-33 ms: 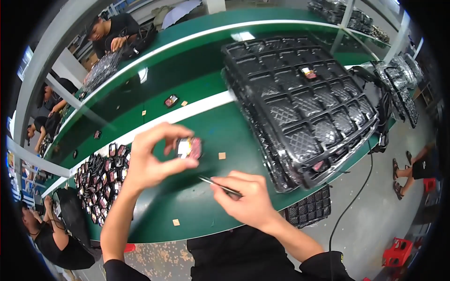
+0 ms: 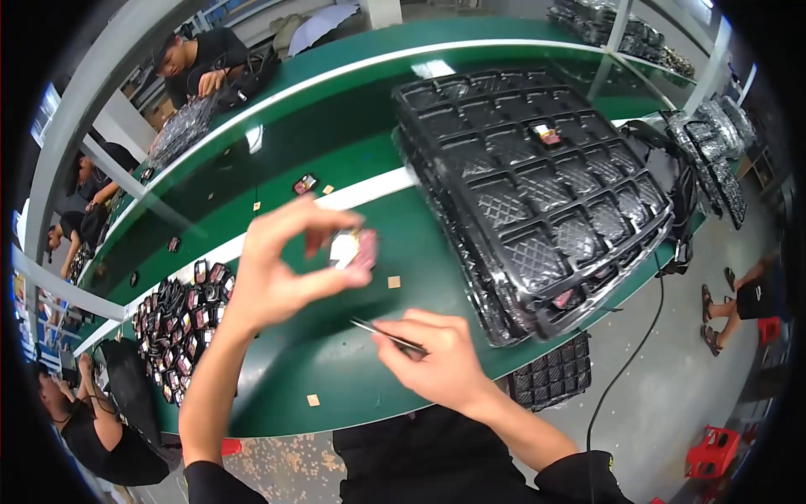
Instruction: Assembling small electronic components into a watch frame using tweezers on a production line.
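Between the thumb and fingertips of my left hand (image 2: pixel 281 260) is a small blocky part (image 2: pixel 355 249) with a white and a dark pink area, held above the green bench (image 2: pixel 336 370). It is blurred, so I cannot tell its exact kind. Lower and to the right, my right hand (image 2: pixel 437 357) grips slim metal tweezers (image 2: pixel 382 333). Their tips point up and left, apart from the part. A pile of similar small black-cased parts (image 2: pixel 180 328) lies left of my left forearm. At right stands a stack of black compartment trays (image 2: pixel 537 193), one small part (image 2: pixel 547 134) in an upper compartment.
Small tan squares (image 2: pixel 394 282) lie on the bench. Beyond the white strip (image 2: pixel 369 191), another part (image 2: pixel 304 183) rests on a green belt-like surface. Co-workers (image 2: pixel 206 63) sit along the left. A black cable (image 2: pixel 625 370) hangs at right above the floor, near red stools (image 2: pixel 712 452).
My left hand has shifted slightly to the right and up with the small part, which is more blurred now. The right hand with the tweezers has hardly moved.
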The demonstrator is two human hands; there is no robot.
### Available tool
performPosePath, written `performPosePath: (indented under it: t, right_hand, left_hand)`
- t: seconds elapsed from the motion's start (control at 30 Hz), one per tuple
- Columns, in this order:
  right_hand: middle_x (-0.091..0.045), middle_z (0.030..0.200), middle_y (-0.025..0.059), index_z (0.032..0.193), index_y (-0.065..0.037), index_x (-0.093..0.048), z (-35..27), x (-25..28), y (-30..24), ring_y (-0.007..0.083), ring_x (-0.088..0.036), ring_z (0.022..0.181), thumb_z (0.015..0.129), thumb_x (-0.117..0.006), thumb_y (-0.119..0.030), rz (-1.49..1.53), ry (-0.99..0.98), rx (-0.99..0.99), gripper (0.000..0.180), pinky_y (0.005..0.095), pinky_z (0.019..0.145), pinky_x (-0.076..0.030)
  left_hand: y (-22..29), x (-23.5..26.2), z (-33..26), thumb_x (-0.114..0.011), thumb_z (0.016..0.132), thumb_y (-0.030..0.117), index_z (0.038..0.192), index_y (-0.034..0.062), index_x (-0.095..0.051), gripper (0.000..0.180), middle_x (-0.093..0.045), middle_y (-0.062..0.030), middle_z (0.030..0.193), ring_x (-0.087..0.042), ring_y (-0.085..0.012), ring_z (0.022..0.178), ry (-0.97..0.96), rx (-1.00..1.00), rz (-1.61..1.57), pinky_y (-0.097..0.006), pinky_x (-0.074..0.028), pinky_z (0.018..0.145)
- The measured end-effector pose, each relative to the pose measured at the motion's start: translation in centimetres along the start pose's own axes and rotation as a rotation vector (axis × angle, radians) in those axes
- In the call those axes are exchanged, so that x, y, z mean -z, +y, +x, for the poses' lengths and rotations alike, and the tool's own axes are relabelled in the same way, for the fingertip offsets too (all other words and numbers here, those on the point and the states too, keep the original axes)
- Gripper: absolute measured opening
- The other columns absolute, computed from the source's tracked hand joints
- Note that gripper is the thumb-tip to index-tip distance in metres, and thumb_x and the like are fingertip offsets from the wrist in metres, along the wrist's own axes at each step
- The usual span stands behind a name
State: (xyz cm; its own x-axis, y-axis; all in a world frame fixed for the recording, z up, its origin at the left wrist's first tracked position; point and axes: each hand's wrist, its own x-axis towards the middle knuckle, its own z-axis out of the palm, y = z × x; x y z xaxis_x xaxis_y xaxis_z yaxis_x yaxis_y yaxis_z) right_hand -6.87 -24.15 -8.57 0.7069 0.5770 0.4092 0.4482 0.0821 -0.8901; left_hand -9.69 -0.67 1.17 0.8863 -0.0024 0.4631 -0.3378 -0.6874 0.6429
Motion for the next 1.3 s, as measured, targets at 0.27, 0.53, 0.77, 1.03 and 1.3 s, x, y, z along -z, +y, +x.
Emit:
performPosePath:
  t: [0.27, 0.53, 0.77, 1.03, 1.3]
  right_hand:
    - [-0.07, 0.076, 0.0107, 0.108, 0.003, -0.084, -0.2, 0.0, -0.4, 0.0172, -0.063, 0.056, 0.094, -0.082, -0.005, -0.006, -0.038, -0.005, 0.017, 0.0332, 0.054, -0.048]
    - [-0.073, 0.08, 0.0114, 0.11, 0.003, -0.083, -0.5, 0.4, 0.2, 0.0206, -0.064, 0.056, 0.095, -0.082, -0.008, -0.044, -0.05, 0.035, 0.019, 0.0346, 0.054, -0.05]
    - [-0.073, 0.084, 0.0119, 0.105, 0.001, -0.082, -0.2, 0.6, -0.2, 0.034, -0.073, 0.068, 0.097, -0.078, -0.014, -0.064, -0.127, -0.007, 0.017, 0.0439, 0.064, -0.058]
    - [-0.074, 0.083, 0.0132, 0.108, 0.001, -0.083, -0.1, 0.5, -0.5, 0.0315, -0.073, 0.066, 0.096, -0.078, -0.011, -0.075, -0.095, -0.043, 0.018, 0.04, 0.062, -0.056]
    - [-0.072, 0.074, 0.0083, 0.108, 0.004, -0.084, -0.1, -0.3, -0.8, 0.0108, -0.062, 0.056, 0.092, -0.084, -0.003, -0.028, -0.079, -0.033, 0.017, 0.0285, 0.051, -0.045]
  left_hand:
    - [0.9, -8.5, 14.2, -0.084, 0.097, 0.022, 0.135, 0.0034, -0.076, 0.043, -0.077, -0.0141, 0.126, -0.071, -0.0307, 0.118, -0.075, -0.431, 0.125, -0.043, -0.055, 0.103]
    - [-5.0, -2.8, 10.5, -0.072, 0.105, 0.023, 0.131, 0.0044, -0.074, 0.032, -0.073, -0.013, 0.135, -0.067, -0.0339, 0.129, 0.05, -0.141, 0.414, -0.044, -0.052, 0.112]
    - [-13.0, 3.5, 2.0, -0.074, 0.104, 0.034, 0.141, 0.0036, -0.069, 0.048, -0.068, -0.0125, 0.141, -0.06, -0.0356, 0.139, -0.244, 0.29, 0.569, -0.045, -0.049, 0.117]
    - [-13.1, 0.8, 3.9, -0.074, 0.103, 0.031, 0.146, 0.0069, -0.063, 0.051, -0.068, -0.0132, 0.135, -0.063, -0.0351, 0.133, -0.061, 0.272, 0.48, -0.046, -0.053, 0.11]
    - [-13.4, 0.1, 2.9, -0.076, 0.102, 0.023, 0.143, 0.0079, -0.065, 0.045, -0.07, -0.0137, 0.129, -0.068, -0.0326, 0.119, -0.034, 0.248, 0.527, -0.045, -0.055, 0.105]
